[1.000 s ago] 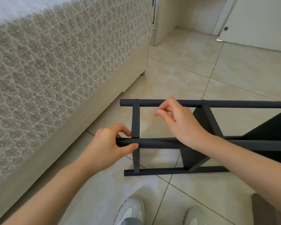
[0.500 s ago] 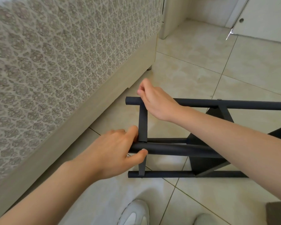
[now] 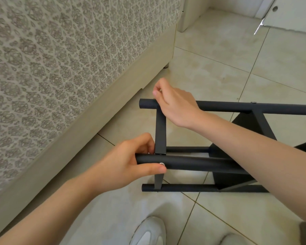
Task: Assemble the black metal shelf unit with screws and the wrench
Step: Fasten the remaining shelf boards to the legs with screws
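Observation:
The black metal shelf unit (image 3: 201,163) lies on its side on the tiled floor, its tube ends pointing left. My left hand (image 3: 129,163) grips the near upper tube at its end, thumb beside a silver screw (image 3: 162,163). My right hand (image 3: 175,103) rests over the far tube where the flat crossbar (image 3: 160,131) joins it; its thumb and forefinger are pinched together just above the tube, and what they hold is hidden. Another screw head (image 3: 253,102) sits on the far tube further right. No wrench is visible.
A bed (image 3: 60,68) with patterned cover runs along the left, its base close to the shelf's tube ends. My white shoes (image 3: 148,232) are at the bottom edge. A white cabinet and door (image 3: 290,13) stand at the far right.
My right hand moved from the middle of the far tube leftward to the crossbar joint. The left hand kept its grip on the near tube. The view shifted closer.

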Motion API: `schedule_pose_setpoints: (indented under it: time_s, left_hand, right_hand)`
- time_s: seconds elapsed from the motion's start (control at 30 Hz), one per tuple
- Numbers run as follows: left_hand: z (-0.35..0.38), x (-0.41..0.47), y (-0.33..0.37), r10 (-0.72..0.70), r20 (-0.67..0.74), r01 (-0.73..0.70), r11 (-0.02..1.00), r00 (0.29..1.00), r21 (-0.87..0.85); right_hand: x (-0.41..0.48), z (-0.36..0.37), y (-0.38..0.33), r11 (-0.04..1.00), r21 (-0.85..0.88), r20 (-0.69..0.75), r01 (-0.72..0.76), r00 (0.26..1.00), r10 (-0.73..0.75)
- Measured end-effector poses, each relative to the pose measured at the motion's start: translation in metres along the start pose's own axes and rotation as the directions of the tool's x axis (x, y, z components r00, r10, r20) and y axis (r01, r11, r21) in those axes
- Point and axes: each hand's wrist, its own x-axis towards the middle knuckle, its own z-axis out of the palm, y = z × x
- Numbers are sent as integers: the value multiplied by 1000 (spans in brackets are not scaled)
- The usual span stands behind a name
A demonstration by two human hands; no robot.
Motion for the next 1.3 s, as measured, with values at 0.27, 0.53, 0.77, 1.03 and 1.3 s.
schedule_pose_setpoints:
  time_s: [0.27, 0.53, 0.77, 1.03, 1.3]
  left_hand:
    - [7, -6, -6, -26, 22, 29, 983, 999, -179]
    - [13, -5, -16, -37, -48, 35, 999, 998, -35]
    - [15, -9, -17, -22, -28, 21, 998, 999, -57]
    - [15, -11, -19, -19, -82, 26, 997, 996, 77]
    - [18, -7, -21, 133, -207, -88, 973, 969, 215]
  right_hand:
    - [-4, 6, 4, 1000, 15, -48, 20, 999, -19]
    - [-6, 3, 4, 999, 33, -42, -3, 999, 4]
    - [-9, 5, 0, 1000, 22, -31, 10, 999, -10]
    - [-9, 5, 0, 1000, 30, -27, 2, 1000, -1]
    - [-9, 4, 0, 1000, 22, -31, 3, 1000, -3]
